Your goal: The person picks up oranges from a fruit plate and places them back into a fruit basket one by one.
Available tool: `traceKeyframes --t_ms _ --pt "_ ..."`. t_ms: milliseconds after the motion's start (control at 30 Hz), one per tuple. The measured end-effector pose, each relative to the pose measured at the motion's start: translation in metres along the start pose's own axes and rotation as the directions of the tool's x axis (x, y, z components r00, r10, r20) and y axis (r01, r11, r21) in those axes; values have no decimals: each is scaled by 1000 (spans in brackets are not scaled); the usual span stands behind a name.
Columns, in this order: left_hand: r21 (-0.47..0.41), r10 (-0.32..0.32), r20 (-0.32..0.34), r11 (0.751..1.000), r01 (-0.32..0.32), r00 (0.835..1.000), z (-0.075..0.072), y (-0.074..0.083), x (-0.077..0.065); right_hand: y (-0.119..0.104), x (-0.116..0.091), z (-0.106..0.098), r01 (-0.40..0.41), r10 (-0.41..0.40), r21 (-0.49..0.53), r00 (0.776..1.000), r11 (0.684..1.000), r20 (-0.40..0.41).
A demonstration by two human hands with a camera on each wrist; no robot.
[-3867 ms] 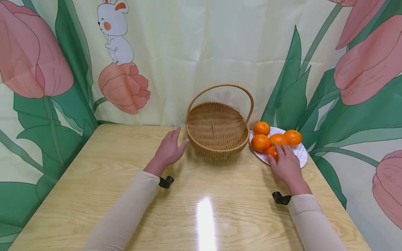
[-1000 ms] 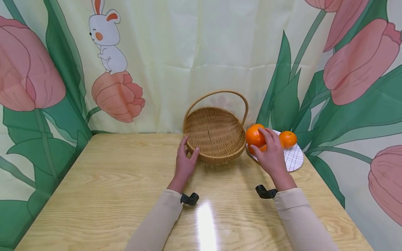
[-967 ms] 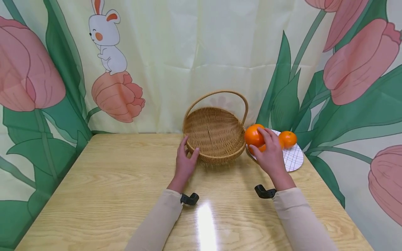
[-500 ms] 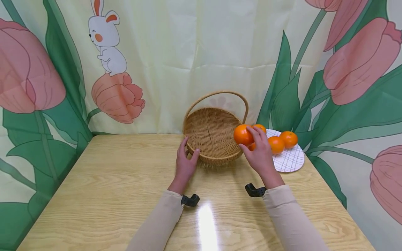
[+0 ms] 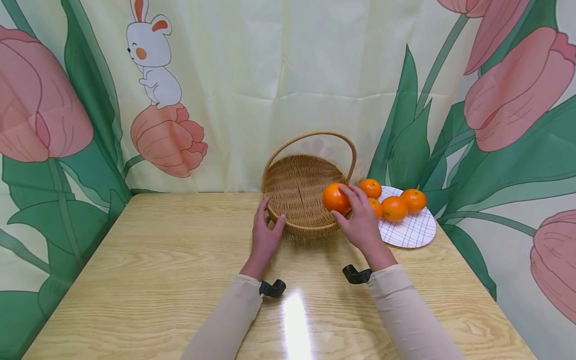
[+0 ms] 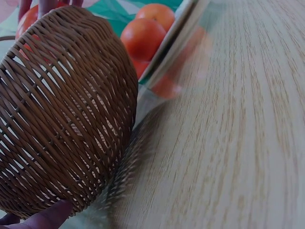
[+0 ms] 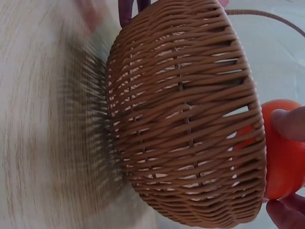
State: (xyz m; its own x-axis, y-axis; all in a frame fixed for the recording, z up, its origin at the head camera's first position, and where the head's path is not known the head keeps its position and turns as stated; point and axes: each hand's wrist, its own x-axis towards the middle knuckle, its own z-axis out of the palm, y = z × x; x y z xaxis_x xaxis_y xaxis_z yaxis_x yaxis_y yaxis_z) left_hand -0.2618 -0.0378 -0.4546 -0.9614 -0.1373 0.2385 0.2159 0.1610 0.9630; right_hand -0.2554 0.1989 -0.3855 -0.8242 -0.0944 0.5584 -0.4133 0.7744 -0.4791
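Observation:
In the head view my right hand (image 5: 361, 223) holds an orange (image 5: 335, 198) between thumb and fingers, over the right front rim of the wicker basket (image 5: 306, 187). The right wrist view has this orange (image 7: 282, 151) just beyond the basket's rim. My left hand (image 5: 264, 235) rests against the basket's left front side, fingers fairly straight and thumb near the front rim. Its thumb (image 6: 50, 215) touches the weave in the left wrist view. No fruit is visible inside the basket. Several more oranges (image 5: 395, 208) lie on a checked white plate (image 5: 416, 234) to the right.
A wooden table (image 5: 157, 270) carries everything, its right edge close to the plate. Behind it hangs a curtain (image 5: 234, 100) printed with tulips and a rabbit. The basket's tall handle (image 5: 315, 133) arches over its opening. Black wrist cameras (image 5: 272, 288) are strapped to both wrists.
My right hand has picked an orange off the plate and carried it left to the basket's rim. Earlier my left hand moved right onto the basket, where it stays.

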Motion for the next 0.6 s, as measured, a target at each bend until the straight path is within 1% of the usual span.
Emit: traceKeyframes --t_ms 200,367,467,600 --pt "-7 7 -2 1000 -7 1000 2 0 1 -2 2 1 8 -7 -5 997 1000 81" --pt "1 23 -1 1000 -23 1000 4 1 3 -3 3 0 42 -42 1 990 999 134" --pt "6 19 -6 1000 -19 1000 3 1 2 -5 4 -1 68 -71 21 981 997 183" --pt "18 -4 -15 1000 4 1000 1 0 0 -7 5 0 88 -99 53 958 995 270"
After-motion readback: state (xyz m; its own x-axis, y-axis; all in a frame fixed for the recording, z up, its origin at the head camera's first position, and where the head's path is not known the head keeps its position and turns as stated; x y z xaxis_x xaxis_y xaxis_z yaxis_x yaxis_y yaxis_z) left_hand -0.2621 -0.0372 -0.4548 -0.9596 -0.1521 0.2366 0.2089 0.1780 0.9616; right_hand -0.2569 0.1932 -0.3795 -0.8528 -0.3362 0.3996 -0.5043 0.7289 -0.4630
